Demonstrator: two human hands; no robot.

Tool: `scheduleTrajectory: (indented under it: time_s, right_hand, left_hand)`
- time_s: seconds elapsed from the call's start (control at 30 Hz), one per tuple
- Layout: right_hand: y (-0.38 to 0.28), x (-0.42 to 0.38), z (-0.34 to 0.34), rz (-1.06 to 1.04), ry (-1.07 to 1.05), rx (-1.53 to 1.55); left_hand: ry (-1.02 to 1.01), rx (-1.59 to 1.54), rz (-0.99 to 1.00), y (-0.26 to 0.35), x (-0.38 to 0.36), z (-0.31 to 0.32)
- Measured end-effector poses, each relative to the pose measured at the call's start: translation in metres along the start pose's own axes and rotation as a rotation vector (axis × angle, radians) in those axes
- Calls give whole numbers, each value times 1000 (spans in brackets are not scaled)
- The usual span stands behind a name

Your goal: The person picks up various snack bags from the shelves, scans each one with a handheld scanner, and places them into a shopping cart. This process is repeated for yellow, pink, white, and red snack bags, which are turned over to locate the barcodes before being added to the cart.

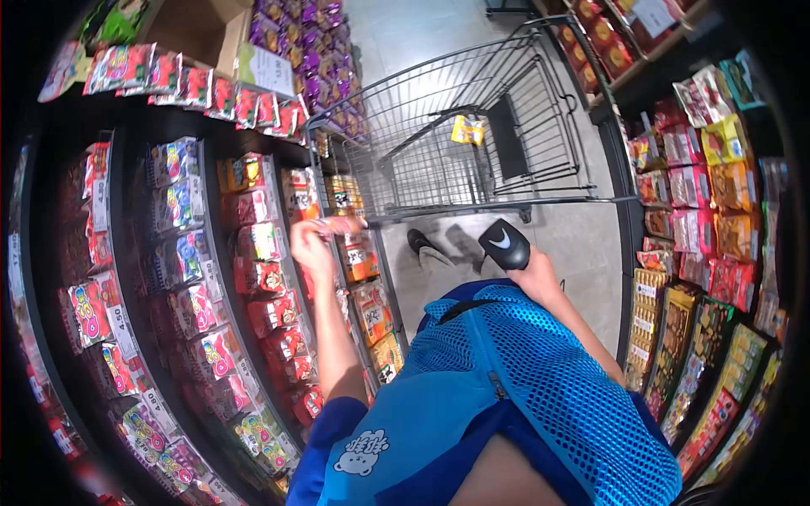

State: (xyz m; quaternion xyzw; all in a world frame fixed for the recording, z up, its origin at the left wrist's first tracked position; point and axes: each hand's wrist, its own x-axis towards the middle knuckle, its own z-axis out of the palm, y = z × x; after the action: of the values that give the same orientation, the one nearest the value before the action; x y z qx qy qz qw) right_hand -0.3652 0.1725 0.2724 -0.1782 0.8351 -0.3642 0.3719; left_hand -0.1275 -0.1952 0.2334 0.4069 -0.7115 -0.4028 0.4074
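Note:
My left hand [312, 253] is closed on a small pinkish-red packet [339, 225], raised at the near left corner of the shopping cart [506, 204], in front of the left shelves. In my right hand [533, 275] is a black rounded object with a white swoosh [504, 244], held just below the cart's near edge. Only part of the right hand shows behind it. Inside the wire cart lies a yellow packet [468, 129].
Snack packets [190, 308] fill the tiered shelves at left, with price tags along the edges. More bags [690, 185] hang and stand at right. Purple packets [316, 84] are stacked beyond the cart on the left. Grey floor [422, 295] shows between the shelves.

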Motion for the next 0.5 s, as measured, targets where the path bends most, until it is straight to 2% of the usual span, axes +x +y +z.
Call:
scheduleTrajectory:
  time_s: [0.03,0.17,0.23,0.37,0.4,0.43,0.5]
  right_hand:
    - [-2,1,-5,-9,16,29]
    - [3,15,-20,-196,48,326]
    - [-9,17,-35,-267,-28,406]
    - [-37,9,-58,-326,-200,728]
    - [-34,11,-61,-370,-211,668]
    - [-47,-4,-73,-277,-288,809]
    - [-36,-4,-65,-477,-129,832]
  left_hand:
    - [-153,-183,-182,27,-18,20]
    - [-701,-438,-105,108,-49,83]
    - [-860,-680,-144,148,-58,110]
    - [-1001,-1141,-329,187,-66,159]
    - [-1081,-1307,-399,180,-66,170]
    - [-1043,-1334,-432,188,-72,179]
    - [-960,-1381,-497,203,-87,197]
